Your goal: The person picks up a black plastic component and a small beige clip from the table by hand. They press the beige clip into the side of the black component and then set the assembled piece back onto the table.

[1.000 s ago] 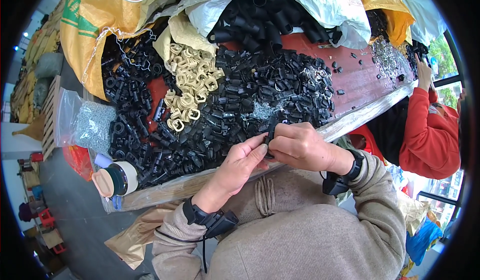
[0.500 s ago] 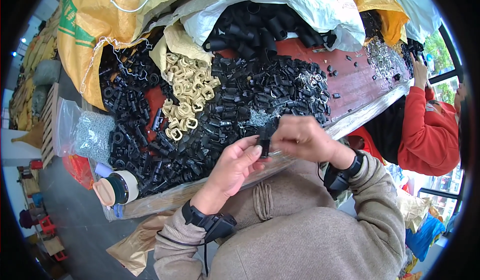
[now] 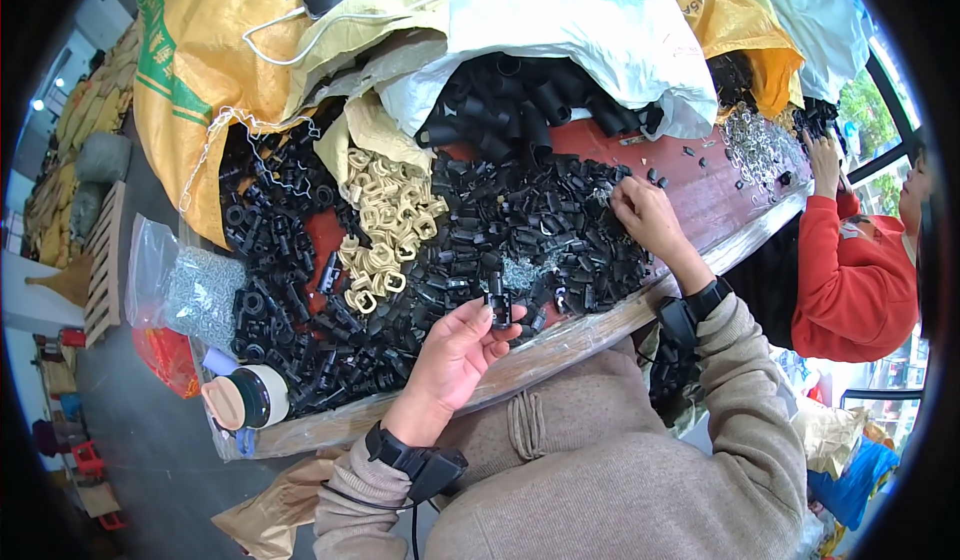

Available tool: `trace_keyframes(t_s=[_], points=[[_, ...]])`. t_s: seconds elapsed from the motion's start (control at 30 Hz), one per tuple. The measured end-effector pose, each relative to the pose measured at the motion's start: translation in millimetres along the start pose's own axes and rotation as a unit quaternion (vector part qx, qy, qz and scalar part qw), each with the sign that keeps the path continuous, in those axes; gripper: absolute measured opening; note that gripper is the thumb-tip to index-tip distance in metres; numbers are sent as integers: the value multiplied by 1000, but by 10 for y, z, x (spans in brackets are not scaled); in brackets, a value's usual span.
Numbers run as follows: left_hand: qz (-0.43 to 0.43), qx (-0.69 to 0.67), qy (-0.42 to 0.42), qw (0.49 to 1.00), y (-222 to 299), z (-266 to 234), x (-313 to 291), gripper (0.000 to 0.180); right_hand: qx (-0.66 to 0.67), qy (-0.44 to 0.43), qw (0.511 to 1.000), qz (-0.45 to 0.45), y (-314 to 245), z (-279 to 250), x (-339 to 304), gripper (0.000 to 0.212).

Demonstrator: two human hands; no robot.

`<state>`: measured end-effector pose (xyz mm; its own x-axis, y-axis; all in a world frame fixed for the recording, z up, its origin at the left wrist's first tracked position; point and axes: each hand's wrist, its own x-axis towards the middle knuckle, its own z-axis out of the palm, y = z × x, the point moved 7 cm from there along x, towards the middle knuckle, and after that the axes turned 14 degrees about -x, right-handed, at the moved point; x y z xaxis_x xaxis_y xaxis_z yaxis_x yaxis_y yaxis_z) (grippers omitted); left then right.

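Near the table's front edge my left hand (image 3: 462, 352) pinches a black plastic part (image 3: 498, 307), a small hollow fitting held upright between thumb and fingers. My right hand (image 3: 650, 218) is stretched out to the far right side of a heap of small black plastic parts (image 3: 500, 210). Its fingers are bent together at some small shiny metal pieces (image 3: 603, 193); whether they grip one is hidden. A small pile of silver screws (image 3: 525, 274) lies on the heap, just beyond the held part.
Left of the heap are beige plastic rings (image 3: 385, 225), a bag of screws (image 3: 205, 290) and a lidded cup (image 3: 245, 400). Sacks with black tubes (image 3: 520, 110) stand behind. Metal hooks (image 3: 755, 155) lie far right, near a person in red (image 3: 850, 280).
My right hand has left the black part and moved right and away to the heap's far side. My left hand still holds the part, now slightly further left. The view has shifted a little.
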<state>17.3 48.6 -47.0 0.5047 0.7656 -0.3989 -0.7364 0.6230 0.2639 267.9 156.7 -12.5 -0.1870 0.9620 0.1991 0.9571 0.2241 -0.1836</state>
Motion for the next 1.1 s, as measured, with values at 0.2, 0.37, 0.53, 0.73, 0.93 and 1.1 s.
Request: trace_keyframes(t_s=[0.2, 0.37, 0.53, 0.73, 0.93, 1.1], points=[[-3, -1, -2, 1000, -34, 52, 45, 21, 31, 51, 997, -51, -55, 82, 95, 12], [2, 4, 2, 1000, -47, 70, 23, 21, 141, 22, 989, 29, 44, 73, 85, 11], [7, 3, -5, 1000, -61, 88, 81, 22, 500, -64, 844, 183, -26, 156, -113, 11], [29, -5, -34, 999, -76, 216, 154, 23, 679, -158, 683, 217, -705, 245, -332, 9], [91, -34, -68, 993, -16, 268, 189, 24, 711, -230, 641, 178, -1176, 311, -473, 9], [106, -70, -108, 986, 15, 288, 195, 22, 636, -262, 714, 134, -1249, 274, -448, 11]])
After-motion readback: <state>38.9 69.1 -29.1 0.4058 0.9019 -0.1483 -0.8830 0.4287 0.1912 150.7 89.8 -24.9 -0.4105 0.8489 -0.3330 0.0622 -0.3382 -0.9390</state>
